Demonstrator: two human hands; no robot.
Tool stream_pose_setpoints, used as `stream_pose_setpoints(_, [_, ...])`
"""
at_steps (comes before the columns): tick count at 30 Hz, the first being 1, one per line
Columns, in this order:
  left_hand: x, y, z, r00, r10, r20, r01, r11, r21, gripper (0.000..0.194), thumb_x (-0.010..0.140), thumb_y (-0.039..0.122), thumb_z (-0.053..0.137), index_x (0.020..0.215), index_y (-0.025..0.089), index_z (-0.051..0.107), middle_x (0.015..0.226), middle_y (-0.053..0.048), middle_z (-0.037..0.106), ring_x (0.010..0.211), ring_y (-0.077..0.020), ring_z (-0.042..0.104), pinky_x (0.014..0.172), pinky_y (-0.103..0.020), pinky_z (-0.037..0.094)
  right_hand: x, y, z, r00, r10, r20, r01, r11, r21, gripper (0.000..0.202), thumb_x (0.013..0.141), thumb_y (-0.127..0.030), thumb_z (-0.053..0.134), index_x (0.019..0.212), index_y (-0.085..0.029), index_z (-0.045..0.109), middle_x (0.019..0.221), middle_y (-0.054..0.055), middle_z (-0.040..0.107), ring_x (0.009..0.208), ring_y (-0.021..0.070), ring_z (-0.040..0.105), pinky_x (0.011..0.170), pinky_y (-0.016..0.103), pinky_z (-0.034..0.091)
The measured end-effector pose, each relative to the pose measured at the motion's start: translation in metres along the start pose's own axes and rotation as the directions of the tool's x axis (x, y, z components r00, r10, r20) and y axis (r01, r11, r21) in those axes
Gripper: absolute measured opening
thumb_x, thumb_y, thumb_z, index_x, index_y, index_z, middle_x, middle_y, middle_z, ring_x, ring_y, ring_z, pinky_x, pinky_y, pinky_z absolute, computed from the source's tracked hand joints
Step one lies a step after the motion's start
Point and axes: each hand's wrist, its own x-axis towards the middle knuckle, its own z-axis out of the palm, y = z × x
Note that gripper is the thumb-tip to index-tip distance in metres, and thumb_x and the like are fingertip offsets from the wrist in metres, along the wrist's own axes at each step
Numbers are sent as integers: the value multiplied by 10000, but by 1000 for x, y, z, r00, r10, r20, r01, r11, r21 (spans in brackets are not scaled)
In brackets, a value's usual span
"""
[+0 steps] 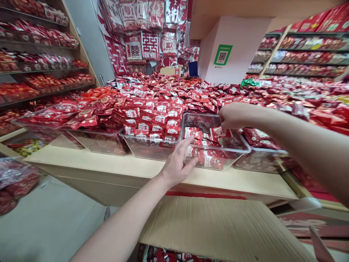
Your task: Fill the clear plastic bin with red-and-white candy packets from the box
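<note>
A clear plastic bin (pixel 201 118) on the counter is partly filled with small red and white candy packets (pixel 193 133). My left hand (pixel 180 162) is at the bin's front left, fingers stretched toward the rim and thumb apart, holding nothing. Over the bin's right side, my right hand (pixel 238 114) reaches in with its fingers curled downward. A red packet (pixel 222 131) lies just below those fingertips; whether they grip anything is hidden.
Left of this bin stands a fuller bin (pixel 152 143) of upright red packets; another bin (pixel 259 160) is on the right. A cardboard box flap (pixel 218 225) juts out below the counter edge (pixel 131 167). A white pillar (pixel 229 47) with a QR sign rises behind.
</note>
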Motion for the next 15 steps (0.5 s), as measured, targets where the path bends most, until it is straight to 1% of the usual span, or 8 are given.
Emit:
stream_pose_setpoints(2, [2,5,-1,992,-111,-68,90,961,-260,613,766,296,473,1265,342,121,1135,-64,448,410,0,386,406,-185,385,-17,-3,-17,996,-76,-36,81,980,183,100,660,-255,565,659,-174,623,574,47,608,606,186,582,554,291,443])
stream_pose_setpoints(4, [6,9,-2,972,-219,-86,148,854,-499,599,772,361,454,1255,344,101,1042,-49,499,389,-6,415,369,-179,368,-34,-11,-22,977,-191,-96,212,917,338,144,699,-297,524,731,-194,619,604,19,613,569,142,566,522,252,429])
stream_pose_setpoints(6, [9,10,-3,953,-289,-88,176,768,-616,506,755,388,472,1196,285,245,882,-19,540,385,-23,448,355,-173,366,-44,-22,-19,942,-298,-154,336,846,414,167,698,-324,525,761,-195,610,630,7,613,552,117,551,499,227,415])
stream_pose_setpoints(8, [13,10,-3,940,-329,-93,200,749,-631,388,722,372,526,1050,211,394,701,25,533,366,-31,449,346,-163,359,-42,-30,-11,914,-371,-161,402,789,465,197,690,-353,532,772,-189,603,653,8,614,547,105,545,494,214,411])
stream_pose_setpoints(10, [15,8,-2,934,-341,-103,210,762,-612,329,687,343,575,940,177,448,597,52,506,352,-32,441,343,-156,357,-27,-31,-1,929,-343,-137,363,778,513,234,724,-371,485,796,-178,597,677,21,619,551,103,552,503,210,420])
stream_pose_setpoints(12, [15,6,-2,936,-332,-115,202,778,-595,320,667,327,597,912,170,465,567,59,501,364,-37,450,354,-155,371,-2,-26,11,977,-186,-102,212,848,485,251,753,-346,440,806,-158,598,684,46,624,568,119,568,522,220,431])
stream_pose_setpoints(14, [15,4,-2,940,-322,-115,199,789,-581,310,658,316,607,899,169,479,555,60,502,381,-40,458,364,-153,384,26,-19,25,998,-16,-58,33,946,323,218,722,-297,482,781,-134,614,693,82,629,628,163,587,559,244,440])
stream_pose_setpoints(15, [14,3,-3,941,-319,-113,201,795,-573,304,654,312,610,892,170,483,548,60,501,386,-42,461,366,-152,387,39,-15,33,999,26,-37,-17,976,217,203,693,-277,518,773,-123,623,721,103,632,681,193,592,588,258,443])
